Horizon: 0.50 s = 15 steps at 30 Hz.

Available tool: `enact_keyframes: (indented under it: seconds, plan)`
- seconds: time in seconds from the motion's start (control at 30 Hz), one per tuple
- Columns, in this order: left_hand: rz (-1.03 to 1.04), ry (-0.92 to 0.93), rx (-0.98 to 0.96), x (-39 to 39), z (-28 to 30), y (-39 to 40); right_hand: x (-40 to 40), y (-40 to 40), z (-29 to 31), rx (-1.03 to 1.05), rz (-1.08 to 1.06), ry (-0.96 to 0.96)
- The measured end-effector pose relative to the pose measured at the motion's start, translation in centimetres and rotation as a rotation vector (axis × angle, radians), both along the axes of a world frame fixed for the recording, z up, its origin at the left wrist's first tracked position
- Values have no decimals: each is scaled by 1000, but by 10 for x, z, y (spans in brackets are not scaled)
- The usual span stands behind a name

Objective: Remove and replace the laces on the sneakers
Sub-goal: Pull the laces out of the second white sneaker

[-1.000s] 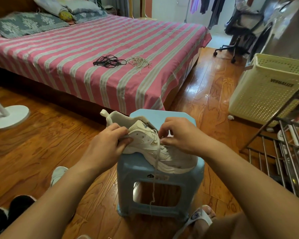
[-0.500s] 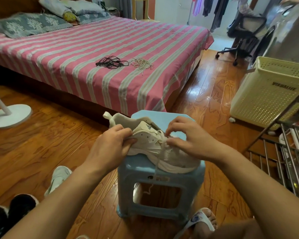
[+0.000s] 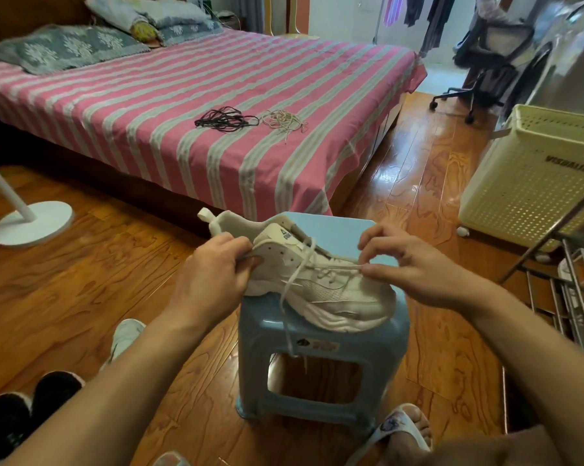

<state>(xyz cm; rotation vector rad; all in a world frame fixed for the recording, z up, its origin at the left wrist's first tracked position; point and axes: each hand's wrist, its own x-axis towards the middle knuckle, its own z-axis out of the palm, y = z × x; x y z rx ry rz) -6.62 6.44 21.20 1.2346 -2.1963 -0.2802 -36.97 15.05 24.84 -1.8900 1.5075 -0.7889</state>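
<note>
A white sneaker point(image 3: 331, 297) lies on a light blue plastic stool point(image 3: 321, 358), toe to the right. My left hand point(image 3: 213, 277) grips the shoe at its heel and collar. My right hand point(image 3: 408, 264) pinches the white lace point(image 3: 294, 290) over the eyelets, thumb and forefinger together. One loose end of that lace hangs down the front of the stool. On the striped bed point(image 3: 169, 105) lie a bundle of black laces point(image 3: 225, 120) and a bundle of beige laces point(image 3: 284, 120). A second white sneaker point(image 3: 124, 336) lies on the floor beside my left forearm.
A cream laundry basket point(image 3: 536, 176) stands at the right, with a metal rack point(image 3: 573, 290) in front of it. A white fan base point(image 3: 31, 223) sits on the wooden floor at the left. Black shoes point(image 3: 25, 412) are at the lower left. My sandalled foot point(image 3: 401, 432) is beside the stool.
My right hand has moved right and away from the tongue, drawing a stretch of the lace out across the eyelets. My left hand keeps its hold on the heel.
</note>
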Motion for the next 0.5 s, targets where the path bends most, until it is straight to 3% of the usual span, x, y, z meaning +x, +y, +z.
enact_keyframes:
  seconds: [0.07, 0.27, 0.37, 0.43, 0.5]
  plan:
    - [-16, -36, -33, -5, 1, 10, 11, -2, -4, -92, -28, 235]
    - [-6, -30, -53, -10, 1, 21, 75, -16, -26, -544, -96, 609]
    - [32, -33, -50, -4, 0, 16, 66, -14, -21, -643, -28, 546]
    - [107, -22, -30, 7, 1, 4, 33, -12, -13, -529, -188, 315]
    - [125, -25, -28, 11, 4, 0, -2, -8, -8, -322, -338, 236]
